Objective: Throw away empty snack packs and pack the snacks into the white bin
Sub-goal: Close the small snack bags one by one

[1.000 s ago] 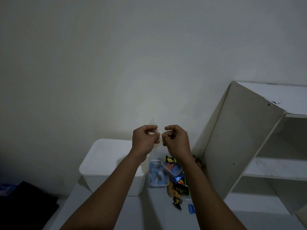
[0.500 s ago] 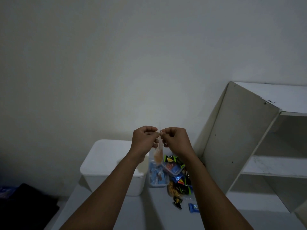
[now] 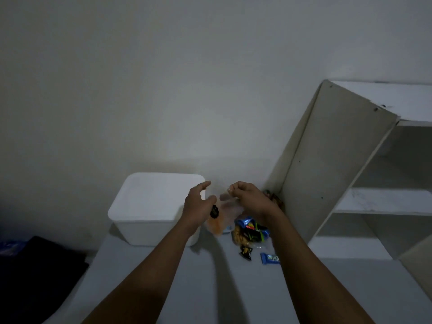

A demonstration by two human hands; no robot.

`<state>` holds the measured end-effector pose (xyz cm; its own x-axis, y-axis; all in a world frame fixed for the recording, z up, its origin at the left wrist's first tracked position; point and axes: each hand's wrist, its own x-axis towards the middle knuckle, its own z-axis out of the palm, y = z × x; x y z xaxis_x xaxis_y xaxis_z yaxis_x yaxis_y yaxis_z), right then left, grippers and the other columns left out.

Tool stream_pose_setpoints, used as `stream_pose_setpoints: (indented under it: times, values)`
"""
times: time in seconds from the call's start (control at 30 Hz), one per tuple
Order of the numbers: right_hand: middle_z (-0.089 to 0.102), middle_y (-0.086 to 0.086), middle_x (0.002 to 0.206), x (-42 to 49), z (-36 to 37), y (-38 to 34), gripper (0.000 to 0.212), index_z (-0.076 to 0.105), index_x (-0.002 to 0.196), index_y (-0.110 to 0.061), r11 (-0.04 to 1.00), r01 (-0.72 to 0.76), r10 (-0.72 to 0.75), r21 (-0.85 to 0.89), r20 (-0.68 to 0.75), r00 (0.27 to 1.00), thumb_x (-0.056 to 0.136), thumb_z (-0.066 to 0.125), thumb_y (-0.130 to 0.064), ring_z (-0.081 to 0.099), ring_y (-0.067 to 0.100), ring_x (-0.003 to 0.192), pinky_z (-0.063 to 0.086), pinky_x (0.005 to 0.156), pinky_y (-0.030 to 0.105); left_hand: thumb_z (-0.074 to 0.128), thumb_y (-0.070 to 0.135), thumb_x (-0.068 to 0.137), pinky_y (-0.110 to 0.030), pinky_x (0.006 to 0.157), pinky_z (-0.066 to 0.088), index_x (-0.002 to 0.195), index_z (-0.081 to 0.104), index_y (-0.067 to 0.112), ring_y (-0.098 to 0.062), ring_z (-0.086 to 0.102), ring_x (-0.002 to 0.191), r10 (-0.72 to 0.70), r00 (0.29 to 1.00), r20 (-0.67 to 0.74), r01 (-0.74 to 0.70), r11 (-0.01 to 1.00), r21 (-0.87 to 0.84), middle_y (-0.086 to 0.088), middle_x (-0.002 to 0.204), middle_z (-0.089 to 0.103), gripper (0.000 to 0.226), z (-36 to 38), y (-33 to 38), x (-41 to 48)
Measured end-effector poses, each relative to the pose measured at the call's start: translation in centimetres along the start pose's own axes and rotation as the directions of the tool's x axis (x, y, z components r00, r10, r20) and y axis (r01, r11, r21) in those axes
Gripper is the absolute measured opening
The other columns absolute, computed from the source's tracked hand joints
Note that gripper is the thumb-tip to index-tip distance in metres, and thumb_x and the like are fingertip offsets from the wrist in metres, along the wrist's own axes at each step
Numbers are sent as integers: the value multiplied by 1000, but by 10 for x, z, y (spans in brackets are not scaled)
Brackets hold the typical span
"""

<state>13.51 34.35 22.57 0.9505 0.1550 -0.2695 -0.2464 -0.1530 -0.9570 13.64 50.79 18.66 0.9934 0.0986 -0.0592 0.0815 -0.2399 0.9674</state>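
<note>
A white bin (image 3: pixel 149 202) with its lid on stands against the wall on the grey table (image 3: pixel 210 288). To its right lies a pile of coloured snack packs (image 3: pixel 250 232). Above the gap between them, my right hand (image 3: pixel 251 198) pinches the top of a clear plastic pack (image 3: pixel 225 210), blurred, with orange contents (image 3: pixel 215 226) at its bottom. My left hand (image 3: pixel 198 204) is just left of the pack, fingers apart. A small dark piece (image 3: pixel 214 211) shows by its thumb; I cannot tell whether the hand touches it.
A small black and yellow pack (image 3: pixel 245 251) and a blue pack (image 3: pixel 270 258) lie in front of the pile. A white open shelf unit (image 3: pixel 327 171) stands at the right. A dark object (image 3: pixel 35 277) sits low at the left, beside the table.
Both hands came down from chest height towards the table. They had held the clear pack's top together; now the left hand has let go and spread, and the pack swings from the right hand.
</note>
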Motion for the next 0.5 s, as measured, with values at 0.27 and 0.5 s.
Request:
stream_pose_setpoints:
  times: [0.27, 0.5]
  values:
    - [69, 10, 109, -1, -17, 121, 46, 68, 119, -12, 838, -344, 398, 425, -42, 916, 97, 53, -50, 64, 27, 94, 55, 75, 40, 62, 12, 90, -31, 67, 49, 82, 63, 11, -21, 62, 79, -340, 929, 146, 339, 940, 29, -6, 81, 67, 8, 47, -100, -24]
    - [66, 14, 101, 1, -24, 225, 33, 64, 120, -4, 780, -557, 573, 285, 30, 819, 98, 56, -28, 62, 27, 86, 52, 69, 35, 68, 26, 81, -35, 74, 52, 76, 62, 7, -31, 66, 82, -569, 821, 52, 553, 814, 180, -13, 81, 64, 21, 93, -184, -37]
